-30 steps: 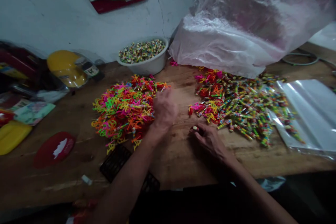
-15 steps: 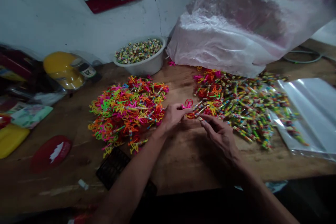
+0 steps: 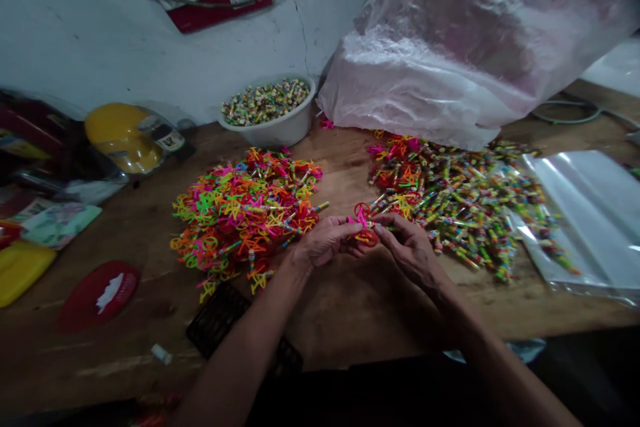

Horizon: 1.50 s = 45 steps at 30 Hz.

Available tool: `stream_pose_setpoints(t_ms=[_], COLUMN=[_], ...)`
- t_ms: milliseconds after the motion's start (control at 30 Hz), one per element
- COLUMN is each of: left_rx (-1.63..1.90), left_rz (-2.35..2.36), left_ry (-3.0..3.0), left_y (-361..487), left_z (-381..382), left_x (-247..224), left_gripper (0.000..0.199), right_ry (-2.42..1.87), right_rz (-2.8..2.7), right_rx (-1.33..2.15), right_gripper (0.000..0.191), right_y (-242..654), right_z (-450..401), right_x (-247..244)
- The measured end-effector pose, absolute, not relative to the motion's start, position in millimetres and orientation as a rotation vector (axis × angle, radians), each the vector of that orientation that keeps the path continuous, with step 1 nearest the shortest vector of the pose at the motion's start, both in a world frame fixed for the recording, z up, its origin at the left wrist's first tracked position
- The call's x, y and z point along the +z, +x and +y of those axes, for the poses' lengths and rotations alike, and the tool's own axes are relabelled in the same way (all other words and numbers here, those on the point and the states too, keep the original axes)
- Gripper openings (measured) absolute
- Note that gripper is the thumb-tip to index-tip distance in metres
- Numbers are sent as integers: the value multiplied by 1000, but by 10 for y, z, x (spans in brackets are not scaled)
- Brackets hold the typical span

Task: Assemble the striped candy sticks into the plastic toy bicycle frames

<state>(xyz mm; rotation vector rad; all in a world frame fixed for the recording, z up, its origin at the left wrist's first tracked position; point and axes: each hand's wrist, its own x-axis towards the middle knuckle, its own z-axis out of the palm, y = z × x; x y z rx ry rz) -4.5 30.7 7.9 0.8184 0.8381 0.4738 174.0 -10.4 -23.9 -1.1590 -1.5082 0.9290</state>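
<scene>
My left hand pinches a small pink plastic piece near the middle of the wooden table. My right hand meets it from the right, its thumb and fingers closed on a small patterned tube whose end touches the pink piece. Red ring-shaped pieces show just above and below the fingertips. Left of my hands lies a heap of bright plastic pieces, some with tubes attached. To the right spreads a pile of patterned tubes, with more coloured pieces at its left edge.
A white basin full of small tubes stands by the wall. Behind the right pile is a large plastic bag. Clear bags lie at right. A black tray, a red lid and a yellow object are at left.
My hands have come together, bringing the tube end against the pink piece. My left hand has moved slightly down. A tube now sticks out from the left heap's right edge.
</scene>
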Motion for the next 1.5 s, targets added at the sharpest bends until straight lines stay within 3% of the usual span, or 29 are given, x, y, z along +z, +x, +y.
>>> stream_pose_setpoints(t_ms=[567, 833, 1133, 1500], left_rx=[449, 471, 333, 277], left_rz=[680, 702, 737, 640], left_ry=[643, 531, 702, 566], left_y=[86, 127, 51, 19], left_z=[213, 157, 47, -417], left_x=[-5, -47, 12, 175], left_gripper=[17, 19, 16, 18], right_ry=[-1056, -1027, -893, -909], right_rz=[-1325, -1375, -1893, -1755], right_rx=[823, 798, 713, 729], right_gripper=[13, 15, 17, 30], right_y=[1773, 1794, 1985, 1899], right_z=[-248, -316, -358, -872], right_x=[-257, -291, -8, -42])
